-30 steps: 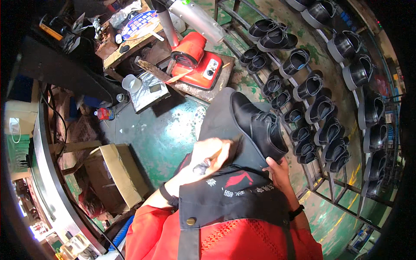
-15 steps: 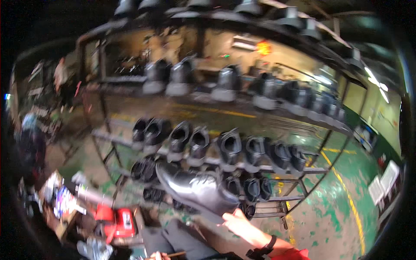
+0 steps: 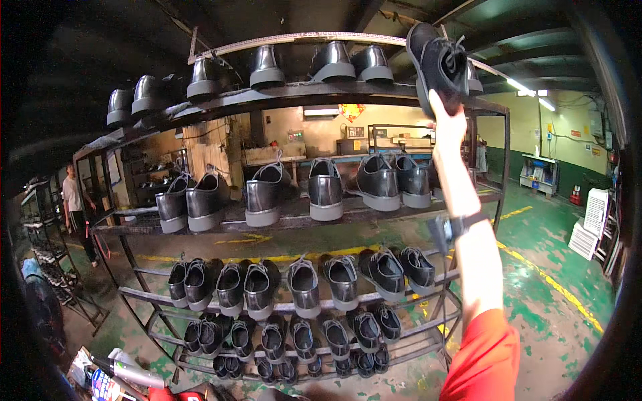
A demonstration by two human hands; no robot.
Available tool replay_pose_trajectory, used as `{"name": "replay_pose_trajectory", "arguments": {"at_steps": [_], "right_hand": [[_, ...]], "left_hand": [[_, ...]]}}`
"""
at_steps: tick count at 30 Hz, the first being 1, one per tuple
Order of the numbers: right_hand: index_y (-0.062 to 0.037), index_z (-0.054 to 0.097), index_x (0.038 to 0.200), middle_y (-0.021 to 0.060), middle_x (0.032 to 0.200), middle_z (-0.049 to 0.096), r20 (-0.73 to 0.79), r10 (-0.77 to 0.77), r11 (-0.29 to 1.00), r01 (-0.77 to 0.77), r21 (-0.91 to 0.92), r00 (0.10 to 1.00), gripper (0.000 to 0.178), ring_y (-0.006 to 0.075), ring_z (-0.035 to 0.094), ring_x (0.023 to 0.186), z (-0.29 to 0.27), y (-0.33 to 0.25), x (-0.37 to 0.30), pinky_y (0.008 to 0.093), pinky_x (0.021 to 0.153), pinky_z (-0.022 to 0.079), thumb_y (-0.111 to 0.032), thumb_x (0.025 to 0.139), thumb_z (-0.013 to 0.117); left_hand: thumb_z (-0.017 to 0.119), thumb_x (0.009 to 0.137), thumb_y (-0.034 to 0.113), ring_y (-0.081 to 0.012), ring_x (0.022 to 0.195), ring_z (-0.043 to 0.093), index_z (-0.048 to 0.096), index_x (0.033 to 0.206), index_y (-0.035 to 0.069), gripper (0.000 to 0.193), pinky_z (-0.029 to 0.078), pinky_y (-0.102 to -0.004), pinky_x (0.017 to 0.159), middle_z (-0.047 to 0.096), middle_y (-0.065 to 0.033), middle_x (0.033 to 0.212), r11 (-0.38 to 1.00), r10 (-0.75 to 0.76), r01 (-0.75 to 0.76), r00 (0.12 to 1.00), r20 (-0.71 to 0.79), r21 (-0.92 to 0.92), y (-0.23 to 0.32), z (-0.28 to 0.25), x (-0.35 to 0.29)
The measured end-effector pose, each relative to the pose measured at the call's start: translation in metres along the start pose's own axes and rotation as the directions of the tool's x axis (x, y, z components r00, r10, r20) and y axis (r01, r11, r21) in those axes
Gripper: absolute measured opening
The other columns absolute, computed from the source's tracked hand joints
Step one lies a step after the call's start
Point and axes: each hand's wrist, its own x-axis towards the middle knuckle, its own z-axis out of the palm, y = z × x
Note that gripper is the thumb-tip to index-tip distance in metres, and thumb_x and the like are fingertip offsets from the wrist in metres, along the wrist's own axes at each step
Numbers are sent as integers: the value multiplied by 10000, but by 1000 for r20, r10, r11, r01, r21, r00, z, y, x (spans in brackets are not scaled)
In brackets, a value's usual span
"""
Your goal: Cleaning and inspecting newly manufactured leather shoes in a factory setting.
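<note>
My right hand (image 3: 449,128) is raised at the upper right and grips a black lace-up shoe (image 3: 428,63) by its heel end. The shoe is tilted toe-up, with its grey laces and dark opening facing right. It overlaps the right end of the top shelf, and whether it touches the shelf I cannot tell. Behind it stands a dark metal rack (image 3: 231,101) with several tiers of similar black shoes. On the top tier, a pair of shoes (image 3: 334,61) shows its heels, left of the held one. My left hand is out of view.
Red and white items (image 3: 110,387) lie at the lower left. Another person (image 3: 72,195) stands far left, near a second shoe rack (image 3: 50,257). White slatted panels (image 3: 594,220) lean at the right. Yellow lines (image 3: 535,274) cross the worn green floor.
My right hand has lifted the shoe from low in front of me to the top shelf's right end. The view has tilted upward, and my left hand has left it.
</note>
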Motion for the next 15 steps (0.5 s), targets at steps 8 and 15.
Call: {"name": "replay_pose_trajectory", "arguments": {"at_steps": [8,15], "right_hand": [[10,545,1217,96,952,657,136,66,951,-21,-309,988,683,131,643,647,16,37,112,218,481,491,-344,691,798],[-146,639,1027,99,1000,643,-106,-582,623,359,-696,806,269,285,624,928,11,49,110,389,807,487,-266,787,616]], "left_hand": [[538,936,281,-92,537,500,659,737,27,344,384,-244,513,624,-27,660,329,-636,576,721,275,-749,73,-3,77],[539,937,287,-87,537,505,657,747,26,344,375,-243,498,616,-20,651,388,-559,504,794,238,-771,82,4,86]]}}
